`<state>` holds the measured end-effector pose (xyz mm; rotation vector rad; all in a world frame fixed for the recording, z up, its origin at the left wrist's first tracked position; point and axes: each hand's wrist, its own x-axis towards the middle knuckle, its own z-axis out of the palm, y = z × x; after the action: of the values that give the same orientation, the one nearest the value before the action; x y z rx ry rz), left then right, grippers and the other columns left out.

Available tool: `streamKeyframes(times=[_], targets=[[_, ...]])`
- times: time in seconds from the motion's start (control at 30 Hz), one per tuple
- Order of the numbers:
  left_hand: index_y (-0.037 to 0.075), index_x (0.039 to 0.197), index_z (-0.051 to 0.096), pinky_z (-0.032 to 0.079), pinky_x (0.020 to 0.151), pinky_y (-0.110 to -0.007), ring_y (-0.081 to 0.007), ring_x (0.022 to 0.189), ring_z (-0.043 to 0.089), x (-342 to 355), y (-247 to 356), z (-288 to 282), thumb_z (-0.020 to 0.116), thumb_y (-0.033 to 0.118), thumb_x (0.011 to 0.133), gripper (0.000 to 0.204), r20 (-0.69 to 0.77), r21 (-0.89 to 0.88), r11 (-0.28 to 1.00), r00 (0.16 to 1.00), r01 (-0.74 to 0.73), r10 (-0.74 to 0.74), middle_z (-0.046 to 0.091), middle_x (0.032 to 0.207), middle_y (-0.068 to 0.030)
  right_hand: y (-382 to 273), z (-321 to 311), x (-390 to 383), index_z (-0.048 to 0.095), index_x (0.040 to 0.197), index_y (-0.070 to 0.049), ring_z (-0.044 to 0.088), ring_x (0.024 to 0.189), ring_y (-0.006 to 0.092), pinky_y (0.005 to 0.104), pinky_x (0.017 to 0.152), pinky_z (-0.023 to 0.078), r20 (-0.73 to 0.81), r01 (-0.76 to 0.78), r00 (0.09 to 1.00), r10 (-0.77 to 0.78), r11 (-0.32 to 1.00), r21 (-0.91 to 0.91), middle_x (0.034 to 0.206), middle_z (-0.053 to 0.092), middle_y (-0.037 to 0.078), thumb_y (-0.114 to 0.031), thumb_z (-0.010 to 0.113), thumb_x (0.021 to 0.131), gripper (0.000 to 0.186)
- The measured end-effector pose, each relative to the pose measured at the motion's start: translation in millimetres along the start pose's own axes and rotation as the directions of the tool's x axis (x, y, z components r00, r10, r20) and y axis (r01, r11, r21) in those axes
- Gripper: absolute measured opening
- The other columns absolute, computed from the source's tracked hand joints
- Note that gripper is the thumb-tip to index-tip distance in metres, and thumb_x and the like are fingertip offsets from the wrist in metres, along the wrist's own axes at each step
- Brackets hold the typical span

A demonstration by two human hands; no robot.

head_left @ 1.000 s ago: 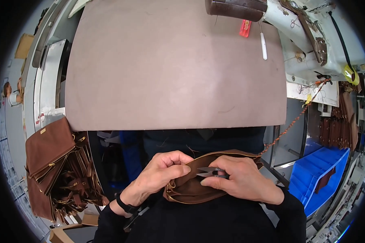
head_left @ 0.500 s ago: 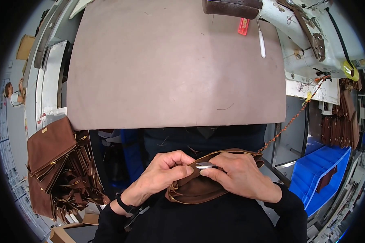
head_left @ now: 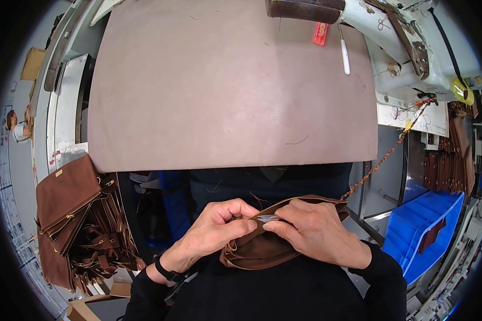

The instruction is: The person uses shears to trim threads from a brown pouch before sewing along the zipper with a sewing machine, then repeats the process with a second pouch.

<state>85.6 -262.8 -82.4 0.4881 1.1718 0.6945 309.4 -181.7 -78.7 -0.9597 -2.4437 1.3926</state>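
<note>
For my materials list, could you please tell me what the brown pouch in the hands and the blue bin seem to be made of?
The pouch looks like brown suede or a soft leather-like fabric: matte, napped, limp and folding, with a gold, seemingly metal zipper. The bin looks like rigid moulded plastic: smooth, uniform blue, slightly glossy, with straight walls.

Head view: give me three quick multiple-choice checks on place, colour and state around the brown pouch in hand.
1. Where is the stack of brown pouches?
A. To the person's left
B. On the work board
C. In the blue bin

2. What colour is the bin at the right?
A. Red
B. Blue
C. Grey

3. How is the brown pouch held?
A. Lying loose on the board
B. By the left hand only
C. Between both hands

Answers: 1 A, it hangs left of the work board. 2 B, plainly blue. 3 C, left hand and right hand both pinch it.
</note>
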Motion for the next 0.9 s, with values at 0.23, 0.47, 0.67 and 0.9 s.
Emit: streamKeyframes(times=[0.23, 0.47, 0.67, 0.9], targets=[[-0.001, 0.107, 0.069, 0.042, 0.059, -0.019, 0.0006, 0.070, 0.053, -0.2, 1.4, 0.4, 0.064, 0.005, 0.096, 0.014, 0.005, -0.006, 1.000, 1.000, 0.000, 0.000, 0.066, 0.084, 0.0040, 0.0, 0.3, 0.2, 0.068, 0.088, -0.003, 0.062, 0.059, 0.0282, 0.0400, 0.051, 0.049, 0.022, 0.010, 1.000, -0.009, 0.999, -0.042, 0.074, 0.061, 0.010, -0.031, 0.067, 0.097, 0.030], [-0.001, 0.108, 0.069, 0.043, 0.059, -0.019, 0.0007, 0.071, 0.054, -0.5, 2.5, 1.1, 0.064, 0.004, 0.096, 0.014, 0.010, -0.014, 1.000, 1.000, -0.002, 0.002, 0.066, 0.086, 0.0033, 0.8, 1.4, -0.7, 0.068, 0.086, -0.003, 0.061, 0.057, 0.0269, 0.0385, 0.050, 0.048, -0.020, 0.025, 0.999, -0.026, 0.999, -0.029, 0.072, 0.060, 0.009, -0.031, 0.068, 0.096, 0.029], [-0.001, 0.108, 0.068, 0.043, 0.059, -0.019, 0.0006, 0.071, 0.054, 0.5, 2.4, 1.5, 0.063, 0.004, 0.096, 0.014, 0.005, -0.003, 1.000, 1.000, -0.011, 0.011, 0.066, 0.085, 0.0034, 3.0, 2.9, -1.1, 0.068, 0.085, -0.004, 0.060, 0.056, 0.0269, 0.0383, 0.048, 0.048, -0.030, 0.039, 0.999, -0.041, 0.998, -0.049, 0.071, 0.059, 0.009, -0.030, 0.068, 0.096, 0.029], [-0.001, 0.107, 0.069, 0.041, 0.058, -0.019, 0.0006, 0.070, 0.053, -0.2, 6.0, 0.5, 0.064, 0.006, 0.096, 0.014, 0.009, 0.028, 1.000, 1.000, 0.012, -0.012, 0.065, 0.083, 0.0037, 1.2, 4.0, -0.5, 0.067, 0.085, -0.003, 0.061, 0.056, 0.0273, 0.0376, 0.049, 0.048, -0.045, 0.028, 0.998, -0.031, 0.998, -0.060, 0.072, 0.060, 0.009, -0.029, 0.069, 0.096, 0.028]])
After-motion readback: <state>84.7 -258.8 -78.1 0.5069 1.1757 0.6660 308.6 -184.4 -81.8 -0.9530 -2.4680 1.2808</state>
